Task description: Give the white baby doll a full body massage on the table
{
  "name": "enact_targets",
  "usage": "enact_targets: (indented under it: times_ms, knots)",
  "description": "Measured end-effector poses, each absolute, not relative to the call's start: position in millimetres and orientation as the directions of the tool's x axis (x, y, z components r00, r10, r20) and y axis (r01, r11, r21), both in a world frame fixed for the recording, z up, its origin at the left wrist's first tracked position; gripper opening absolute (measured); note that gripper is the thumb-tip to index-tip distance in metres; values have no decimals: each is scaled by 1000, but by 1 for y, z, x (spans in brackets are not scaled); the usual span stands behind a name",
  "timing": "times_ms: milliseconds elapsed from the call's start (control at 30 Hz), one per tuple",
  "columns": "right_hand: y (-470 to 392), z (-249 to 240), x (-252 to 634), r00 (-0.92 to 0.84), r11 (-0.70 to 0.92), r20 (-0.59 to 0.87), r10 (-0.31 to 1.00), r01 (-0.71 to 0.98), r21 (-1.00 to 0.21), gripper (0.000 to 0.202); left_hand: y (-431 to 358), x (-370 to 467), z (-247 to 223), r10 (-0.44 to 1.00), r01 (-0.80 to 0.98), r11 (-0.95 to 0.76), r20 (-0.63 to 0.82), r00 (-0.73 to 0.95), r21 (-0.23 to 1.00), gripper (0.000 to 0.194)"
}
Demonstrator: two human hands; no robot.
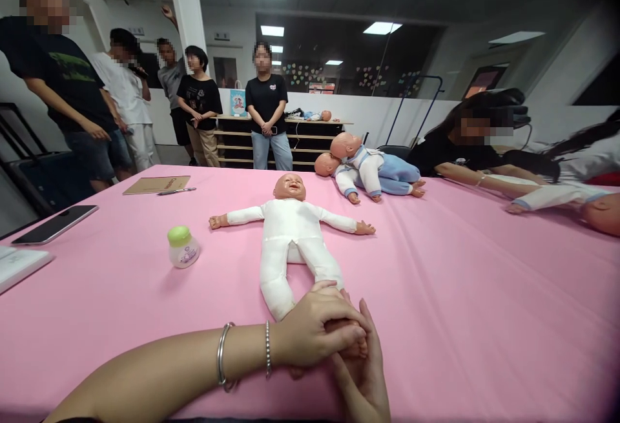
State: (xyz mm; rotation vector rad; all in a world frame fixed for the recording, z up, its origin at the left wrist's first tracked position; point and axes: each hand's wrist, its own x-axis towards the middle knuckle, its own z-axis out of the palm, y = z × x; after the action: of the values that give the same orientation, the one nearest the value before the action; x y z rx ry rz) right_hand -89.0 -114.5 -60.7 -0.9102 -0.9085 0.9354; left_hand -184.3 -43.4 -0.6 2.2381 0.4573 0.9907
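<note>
A baby doll point(293, 229) with a white cloth body lies on its back on the pink-covered table point(436, 319), arms spread and head away from me. My left hand point(310, 323), with bracelets on its wrist, is wrapped over the doll's foot on the right side of the view. From below and the right, my right hand point(363, 365) cups the same foot, its fingers along the outer side. The toes show between my two hands; most of the foot is covered. Behind my left wrist, the doll's other foot is mostly hidden.
A green-capped jar point(184, 247) stands left of the doll. Further left lie a notebook point(155, 184), a pen point(177, 191) and a tablet point(55, 225). Two dressed dolls point(372, 168) lie at the back right. A person point(475, 139) handles another doll at right; several people stand behind.
</note>
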Motion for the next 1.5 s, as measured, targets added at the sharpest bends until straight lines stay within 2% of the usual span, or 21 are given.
enact_targets:
  times_ms: [67, 167, 300, 400, 467, 633, 800, 933, 1000, 1100, 1200, 1333, 1500]
  knots:
    - [-115, -60, -89, 304, 296, 218, 927, -242, -924, 65, -43, -186, -1, 537, 66, -733, 517, 666, 677, 29]
    - [-113, -66, -86, 322, 285, 185, 929, -299, -911, 63, -44, -189, -1, 461, 42, -768, 506, 729, 639, 27]
    - [-110, -72, -82, 368, 320, 179, 913, -369, -873, 58, -45, -189, -2, 389, 10, -820, 544, 743, 573, 40]
    - [-111, -70, -84, 325, 336, 212, 922, -397, -854, 55, -44, -186, -4, 435, 35, -809, 557, 708, 587, 27]
    - [-113, -66, -86, 302, 349, 242, 922, -379, -857, 59, -43, -184, -4, 475, 47, -781, 544, 692, 623, 22]
    - [-116, -62, -88, 334, 293, 210, 919, -220, -931, 57, -42, -186, -3, 489, 28, -763, 548, 679, 646, 29]
    - [-111, -67, -85, 372, 339, 232, 899, -255, -905, 51, -45, -190, 2, 399, 9, -813, 545, 738, 583, 27]
    - [-111, -71, -79, 398, 391, 262, 879, -289, -874, 69, -47, -189, 5, 324, 52, -870, 491, 809, 490, 30]
    - [-115, -74, -68, 391, 328, 196, 899, -307, -893, 69, -47, -188, 6, 298, 90, -892, 425, 855, 444, 32]
    - [-123, -78, -41, 383, 180, 38, 923, -343, -922, 49, -46, -185, 5, 262, 146, -922, 301, 917, 358, 29]
    - [-119, -72, -14, 367, 100, -53, 929, -386, -917, 43, -45, -182, 2, 230, 171, -951, 217, 949, 258, 25]
    - [-83, -50, 3, 217, -81, -186, 958, -417, -905, 30, -45, -181, 0, 267, 195, -941, 253, 930, 275, 28]
    - [-7, -31, -11, 192, -177, -241, 951, -300, -937, 18, -44, -179, -3, 291, 198, -934, 307, 906, 299, 25]
